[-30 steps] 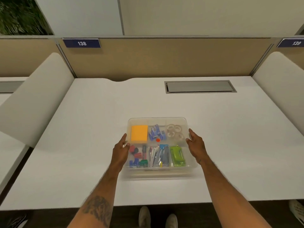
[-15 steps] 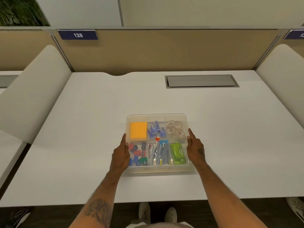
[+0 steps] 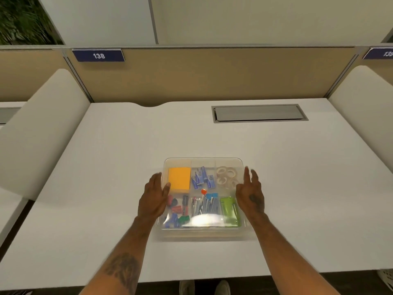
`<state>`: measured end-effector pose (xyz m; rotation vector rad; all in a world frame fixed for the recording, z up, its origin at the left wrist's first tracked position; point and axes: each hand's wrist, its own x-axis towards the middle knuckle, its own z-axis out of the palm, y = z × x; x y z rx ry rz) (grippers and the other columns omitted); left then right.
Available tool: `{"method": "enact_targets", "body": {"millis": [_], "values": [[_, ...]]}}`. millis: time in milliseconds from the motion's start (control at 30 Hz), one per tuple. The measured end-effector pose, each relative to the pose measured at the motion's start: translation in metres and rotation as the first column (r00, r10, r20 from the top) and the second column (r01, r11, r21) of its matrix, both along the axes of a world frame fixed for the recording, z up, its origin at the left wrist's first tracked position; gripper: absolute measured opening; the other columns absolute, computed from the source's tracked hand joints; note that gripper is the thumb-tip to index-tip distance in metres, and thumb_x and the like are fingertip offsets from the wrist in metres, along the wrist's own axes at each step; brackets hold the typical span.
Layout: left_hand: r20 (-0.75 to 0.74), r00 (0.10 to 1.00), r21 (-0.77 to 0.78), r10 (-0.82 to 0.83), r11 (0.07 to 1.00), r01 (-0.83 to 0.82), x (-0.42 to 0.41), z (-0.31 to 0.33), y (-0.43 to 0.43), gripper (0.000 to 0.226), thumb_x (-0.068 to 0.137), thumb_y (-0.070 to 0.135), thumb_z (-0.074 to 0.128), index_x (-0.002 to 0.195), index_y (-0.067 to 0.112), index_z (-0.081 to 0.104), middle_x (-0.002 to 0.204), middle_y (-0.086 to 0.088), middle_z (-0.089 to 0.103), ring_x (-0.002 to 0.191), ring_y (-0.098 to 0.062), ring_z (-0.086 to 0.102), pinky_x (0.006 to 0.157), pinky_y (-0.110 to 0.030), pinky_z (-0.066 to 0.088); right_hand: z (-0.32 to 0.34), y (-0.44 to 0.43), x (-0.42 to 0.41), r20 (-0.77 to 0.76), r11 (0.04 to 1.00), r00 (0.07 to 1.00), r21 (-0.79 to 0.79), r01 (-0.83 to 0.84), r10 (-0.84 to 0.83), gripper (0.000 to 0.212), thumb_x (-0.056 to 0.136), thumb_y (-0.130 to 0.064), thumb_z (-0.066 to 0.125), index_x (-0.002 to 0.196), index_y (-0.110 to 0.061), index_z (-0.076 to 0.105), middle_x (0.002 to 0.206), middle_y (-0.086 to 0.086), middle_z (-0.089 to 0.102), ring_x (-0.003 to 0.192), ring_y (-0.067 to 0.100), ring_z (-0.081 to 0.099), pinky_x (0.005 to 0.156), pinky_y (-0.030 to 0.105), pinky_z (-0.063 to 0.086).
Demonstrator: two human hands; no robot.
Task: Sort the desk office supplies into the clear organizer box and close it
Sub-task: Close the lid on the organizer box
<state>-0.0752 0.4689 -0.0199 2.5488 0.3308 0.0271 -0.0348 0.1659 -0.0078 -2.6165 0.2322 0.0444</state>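
Flanking the clear box (image 3: 203, 160) at lower centre of the frame, your 2 hands hold nothing: the left hand (image 3: 154, 199) lies flat on its left wall, thumb over the rim; the right hand (image 3: 250, 193) hovers straight-fingered just beside its right wall. The box's long side runs left-right between them on the white desk (image 3: 127, 145), below the beige partition (image 3: 212, 77).

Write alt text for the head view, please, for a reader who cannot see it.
A left hand and a right hand, both open, flank a clear box of sorted office supplies on a white desk. Inside are an orange pad, tape rolls and a green stapler.
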Motion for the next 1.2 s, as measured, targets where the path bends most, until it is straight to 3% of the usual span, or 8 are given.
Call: {"method": "enact_targets", "body": {"millis": [133, 267, 500, 600, 733, 1000, 1100, 1200], "values": [[-0.129, 0.973, 0.115, -0.190, 0.972, 0.204, 0.042, 0.008, -0.005, 0.074, 0.099, 0.052, 0.031, 0.155, 0.013, 0.002, 0.164, -0.002, -0.005, 0.151, -0.021, 0.001, 0.120, -0.043, 0.018, 0.002, 0.013, 0.039, -0.123, 0.978, 0.971, -0.009, -0.210, 0.207, 0.071, 0.098, -0.052, 0.032, 0.153, -0.022, 0.000, 0.160, -0.002, -0.016, 0.148, 0.024, 0.005, 0.115, 0.042, 0.026], [-0.263, 0.944, 0.161, -0.202, 0.955, 0.249, 0.065, 0.006, -0.011, 0.082, 0.096, 0.062, 0.027, 0.154, 0.013, -0.005, 0.162, 0.001, -0.016, 0.151, -0.020, -0.007, 0.119, -0.053, 0.020, -0.010, 0.014, 0.054, -0.175, 0.984, 0.968, 0.000, -0.181, 0.178, 0.078, 0.094, -0.061, 0.030, 0.153, -0.020, 0.000, 0.160, -0.006, -0.017, 0.148, 0.027, 0.009, 0.117, 0.042, 0.022], [-0.103, 0.987, 0.094, -0.120, 0.987, 0.130, 0.064, -0.011, -0.015, 0.081, 0.092, 0.066, 0.021, 0.155, 0.022, -0.006, 0.162, 0.013, -0.014, 0.139, -0.025, 0.037, 0.103, -0.042, 0.044, -0.022, 0.016, 0.060, -0.052, 0.984, 0.987, -0.085, -0.156, 0.152, 0.077, 0.091, -0.066, 0.017, 0.153, -0.024, -0.002, 0.161, -0.011, -0.009, 0.122, 0.028, 0.052, 0.098, 0.039, 0.045], [-0.106, 0.990, 0.152, -0.097, 0.982, 0.113, 0.069, -0.011, -0.015, 0.082, 0.090, 0.068, 0.016, 0.155, 0.022, -0.005, 0.161, 0.014, -0.017, 0.113, -0.029, 0.058, 0.086, -0.040, 0.052, -0.023, 0.017, 0.068, -0.044, 0.981, 0.986, -0.102, -0.162, 0.158, 0.079, 0.088, -0.068, 0.010, 0.152, -0.024, -0.003, 0.161, -0.011, -0.008, 0.115, 0.028, 0.057, 0.095, 0.039, 0.047], [-0.115, 0.989, 0.165, -0.095, 0.980, 0.113, 0.075, -0.010, -0.012, 0.084, 0.088, 0.070, 0.013, 0.154, 0.023, -0.006, 0.161, 0.015, -0.017, 0.109, -0.029, 0.061, 0.084, -0.041, 0.054, -0.022, 0.020, 0.074, -0.054, 0.979, 0.984, -0.104, -0.176, 0.171, 0.075, 0.092, -0.064, 0.015, 0.152, -0.024, -0.003, 0.161, -0.011, -0.011, 0.114, 0.030, 0.057, 0.095, 0.040, 0.047], [-0.171, 0.974, 0.111, -0.150, 0.979, 0.171, 0.077, -0.002, -0.006, 0.085, 0.091, 0.066, 0.023, 0.154, 0.018, -0.007, 0.162, 0.006, -0.015, 0.150, -0.024, 0.010, 0.115, -0.049, 0.032, -0.013, 0.020, 0.077, -0.144, 0.972, 0.965, -0.055, -0.227, 0.218, 0.075, 0.095, -0.061, 0.022, 0.152, -0.021, -0.005, 0.160, -0.008, -0.017, 0.139, 0.033, 0.029, 0.110, 0.046, 0.034], [-0.171, 0.976, 0.201, -0.133, 0.965, 0.167, 0.072, 0.007, -0.012, 0.083, 0.093, 0.066, 0.021, 0.155, 0.017, -0.005, 0.163, 0.002, -0.014, 0.151, -0.024, -0.002, 0.118, -0.052, 0.022, -0.007, 0.017, 0.071, -0.184, 0.957, 0.962, -0.172, -0.232, 0.200, 0.076, 0.093, -0.064, 0.020, 0.152, -0.023, -0.005, 0.160, 0.000, -0.019, 0.148, 0.031, 0.001, 0.116, 0.054, 0.018], [-0.143, 0.973, 0.253, -0.179, 0.944, 0.211, 0.061, 0.016, -0.019, 0.085, 0.089, 0.070, 0.013, 0.154, 0.020, -0.006, 0.162, -0.001, -0.016, 0.151, -0.023, -0.008, 0.121, -0.050, 0.017, 0.000, 0.018, 0.054, -0.115, 0.913, 0.961, -0.302, -0.274, 0.251, 0.083, 0.085, -0.071, 0.003, 0.152, -0.023, -0.002, 0.160, 0.009, -0.016, 0.148, 0.031, -0.006, 0.116, 0.055, 0.016]]}}
